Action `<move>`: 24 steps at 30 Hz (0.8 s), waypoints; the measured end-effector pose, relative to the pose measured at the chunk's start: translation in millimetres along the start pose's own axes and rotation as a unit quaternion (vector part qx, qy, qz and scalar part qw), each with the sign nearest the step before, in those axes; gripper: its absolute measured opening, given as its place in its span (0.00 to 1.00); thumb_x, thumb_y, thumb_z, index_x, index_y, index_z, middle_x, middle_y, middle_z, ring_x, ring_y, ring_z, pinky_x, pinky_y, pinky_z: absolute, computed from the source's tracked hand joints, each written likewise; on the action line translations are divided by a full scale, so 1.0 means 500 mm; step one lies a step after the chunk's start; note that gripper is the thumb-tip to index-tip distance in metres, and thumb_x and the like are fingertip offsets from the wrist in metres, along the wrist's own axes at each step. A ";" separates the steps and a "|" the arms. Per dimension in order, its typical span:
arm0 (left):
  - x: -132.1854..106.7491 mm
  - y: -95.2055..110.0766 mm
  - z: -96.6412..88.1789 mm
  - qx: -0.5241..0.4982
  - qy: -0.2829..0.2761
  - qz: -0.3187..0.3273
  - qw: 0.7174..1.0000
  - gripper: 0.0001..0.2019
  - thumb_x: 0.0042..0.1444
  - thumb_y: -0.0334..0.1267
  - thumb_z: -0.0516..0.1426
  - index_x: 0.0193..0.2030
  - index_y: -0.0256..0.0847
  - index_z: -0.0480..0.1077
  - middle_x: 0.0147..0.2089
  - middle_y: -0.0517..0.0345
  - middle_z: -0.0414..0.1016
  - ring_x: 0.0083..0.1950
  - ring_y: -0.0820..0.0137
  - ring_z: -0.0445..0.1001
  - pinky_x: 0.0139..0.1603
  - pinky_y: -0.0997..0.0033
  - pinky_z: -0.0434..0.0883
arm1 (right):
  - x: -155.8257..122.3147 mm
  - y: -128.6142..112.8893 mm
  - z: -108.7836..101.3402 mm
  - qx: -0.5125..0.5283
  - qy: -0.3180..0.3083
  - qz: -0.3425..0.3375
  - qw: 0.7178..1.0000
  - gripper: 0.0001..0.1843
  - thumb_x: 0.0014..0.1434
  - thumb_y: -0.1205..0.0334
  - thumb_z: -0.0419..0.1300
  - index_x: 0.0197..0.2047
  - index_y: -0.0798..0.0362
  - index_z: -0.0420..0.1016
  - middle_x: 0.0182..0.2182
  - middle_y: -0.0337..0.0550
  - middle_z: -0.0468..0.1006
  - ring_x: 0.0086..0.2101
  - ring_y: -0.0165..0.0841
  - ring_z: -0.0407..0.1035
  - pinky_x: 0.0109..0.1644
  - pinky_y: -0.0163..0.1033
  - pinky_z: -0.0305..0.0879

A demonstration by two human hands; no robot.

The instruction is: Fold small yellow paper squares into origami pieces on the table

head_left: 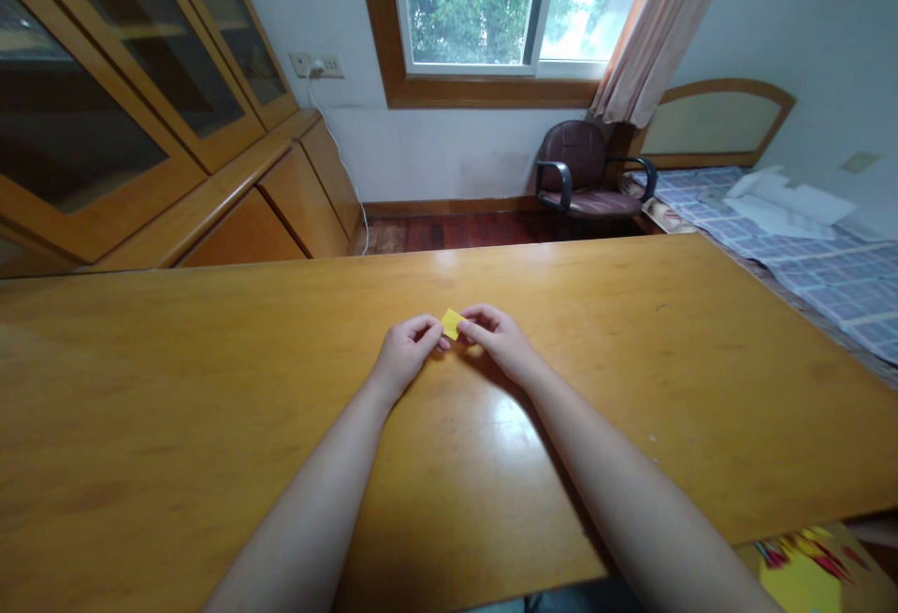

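A small yellow piece of folded paper (452, 323) is pinched between both my hands over the middle of a wooden table (210, 388). My left hand (407, 351) grips its left edge with curled fingers. From the other side, my right hand (497, 337) holds its right edge, fingers pressed together. Both forearms reach in from the near edge of the table.
A wooden cabinet with glass doors (126, 108) stands at the left. A dark office chair (582, 173) sits under the window, beside a bed (806, 248) with white paper on it. Colourful paper (814, 566) shows below the table's near right edge.
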State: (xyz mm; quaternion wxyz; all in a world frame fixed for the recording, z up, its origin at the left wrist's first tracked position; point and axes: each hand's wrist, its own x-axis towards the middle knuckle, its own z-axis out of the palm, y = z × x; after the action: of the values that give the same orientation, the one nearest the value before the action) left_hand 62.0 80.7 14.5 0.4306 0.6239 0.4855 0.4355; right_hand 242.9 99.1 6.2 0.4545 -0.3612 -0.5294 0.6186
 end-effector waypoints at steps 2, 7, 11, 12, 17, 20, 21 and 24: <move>-0.002 0.003 0.001 0.011 -0.019 0.002 1.000 0.11 0.59 0.41 0.55 0.30 0.38 0.73 0.28 0.58 0.77 0.31 0.70 0.75 0.36 0.74 0.70 | -0.003 -0.002 0.001 -0.030 -0.010 0.006 0.999 0.15 0.51 0.51 0.66 0.33 0.55 0.73 0.26 0.36 0.75 0.27 0.28 0.67 0.33 0.34 0.63; -0.003 0.004 0.002 0.029 -0.043 -0.001 0.999 0.10 0.57 0.41 0.57 0.30 0.38 0.73 0.27 0.59 0.77 0.31 0.70 0.75 0.35 0.75 0.69 | -0.012 -0.011 0.006 -0.078 -0.037 0.015 0.996 0.17 0.53 0.48 0.64 0.30 0.55 0.72 0.22 0.35 0.72 0.24 0.28 0.65 0.30 0.33 0.61; -0.002 -0.001 0.000 0.035 -0.047 0.000 0.998 0.10 0.58 0.41 0.57 0.29 0.38 0.73 0.26 0.60 0.77 0.30 0.70 0.75 0.34 0.75 0.68 | -0.014 -0.016 0.008 -0.084 -0.044 0.018 0.995 0.16 0.54 0.49 0.63 0.30 0.55 0.71 0.22 0.35 0.72 0.24 0.28 0.65 0.29 0.33 0.61; -0.002 -0.003 0.000 0.033 -0.050 0.001 0.998 0.10 0.58 0.41 0.57 0.30 0.38 0.73 0.27 0.60 0.77 0.30 0.70 0.75 0.35 0.75 0.69 | -0.014 -0.015 0.008 -0.082 -0.043 0.016 0.996 0.16 0.54 0.50 0.63 0.30 0.55 0.71 0.22 0.35 0.72 0.24 0.28 0.65 0.29 0.33 0.61; -0.003 -0.007 -0.002 0.007 -0.063 -0.001 0.998 0.09 0.58 0.39 0.56 0.31 0.38 0.73 0.27 0.60 0.77 0.30 0.71 0.76 0.35 0.75 0.70 | -0.013 -0.011 0.004 -0.074 -0.039 0.011 0.996 0.14 0.54 0.52 0.64 0.30 0.55 0.71 0.22 0.35 0.72 0.23 0.27 0.65 0.28 0.32 0.59; -0.002 -0.007 -0.001 -0.013 -0.068 -0.002 0.998 0.09 0.58 0.38 0.54 0.32 0.37 0.74 0.28 0.59 0.78 0.30 0.70 0.76 0.36 0.74 0.71 | -0.012 -0.011 0.002 -0.067 -0.030 0.013 0.997 0.14 0.54 0.51 0.64 0.30 0.55 0.71 0.21 0.35 0.72 0.23 0.27 0.64 0.28 0.32 0.59; -0.002 -0.006 0.000 -0.017 -0.069 -0.001 0.997 0.09 0.58 0.37 0.54 0.32 0.37 0.74 0.28 0.59 0.78 0.30 0.70 0.76 0.36 0.74 0.71 | -0.012 -0.012 0.002 -0.064 -0.028 0.013 0.998 0.15 0.54 0.51 0.64 0.30 0.55 0.71 0.21 0.35 0.72 0.23 0.27 0.64 0.28 0.32 0.59; -0.001 -0.003 0.000 -0.024 -0.063 -0.003 0.998 0.09 0.57 0.37 0.54 0.32 0.37 0.74 0.28 0.58 0.78 0.30 0.70 0.75 0.36 0.73 0.71 | -0.012 -0.014 0.002 -0.053 -0.020 0.011 0.998 0.15 0.53 0.51 0.65 0.29 0.54 0.71 0.21 0.35 0.72 0.23 0.27 0.64 0.29 0.33 0.59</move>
State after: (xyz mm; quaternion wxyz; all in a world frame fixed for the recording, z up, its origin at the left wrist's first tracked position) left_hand 61.6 80.6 12.8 0.4769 0.6378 0.4488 0.4055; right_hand 245.2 93.6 12.9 0.4173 -0.3784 -0.5660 0.6019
